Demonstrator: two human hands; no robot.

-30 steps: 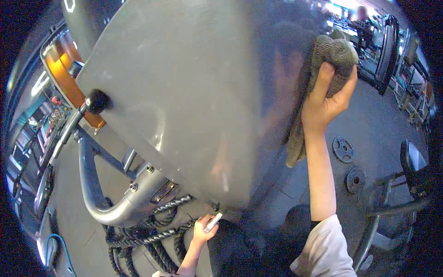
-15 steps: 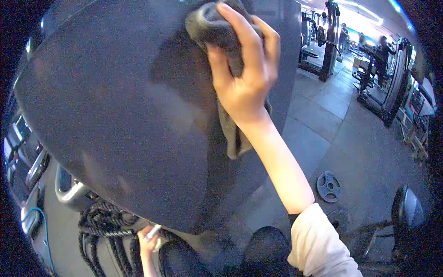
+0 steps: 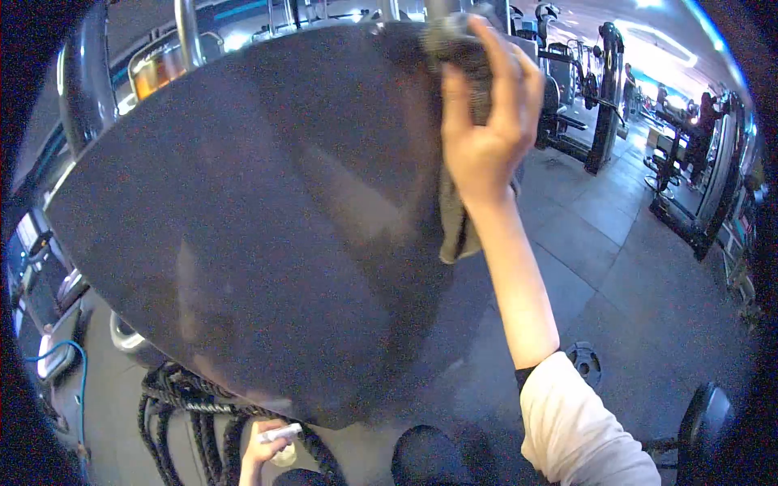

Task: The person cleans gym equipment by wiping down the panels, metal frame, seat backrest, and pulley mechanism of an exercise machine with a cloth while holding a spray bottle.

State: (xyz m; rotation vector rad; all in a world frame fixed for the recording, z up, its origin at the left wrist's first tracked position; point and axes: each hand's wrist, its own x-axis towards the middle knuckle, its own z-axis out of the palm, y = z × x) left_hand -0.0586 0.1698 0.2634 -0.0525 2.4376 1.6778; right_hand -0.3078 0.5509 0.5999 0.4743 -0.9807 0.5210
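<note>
A large dark, smooth panel [image 3: 243, 202] fills the middle of the head view. At its upper right edge, my right hand [image 3: 490, 158] is closed on a bunched dark grey cloth [image 3: 466, 61], pressed against the panel. One end of the cloth hangs down beside my wrist. Low in the view, below the panel's bottom edge, my left hand [image 3: 262, 445] is wrapped round a spray bottle with a white nozzle [image 3: 279, 433]. Most of the bottle's body is hidden by my fingers.
Thick black ropes [image 3: 207, 405] lie heaped beside my left hand. A weight plate [image 3: 583, 364] is on the tiled floor at right, near a dark padded seat [image 3: 705, 429]. Gym machines [image 3: 604, 97] and people stand farther back. A blue cable [image 3: 81, 381] runs at left.
My right hand and the cloth have moved right across the panel to its edge. The view has shifted, so the panel's top edge and metal posts behind it now show. My left hand still holds the bottle.
</note>
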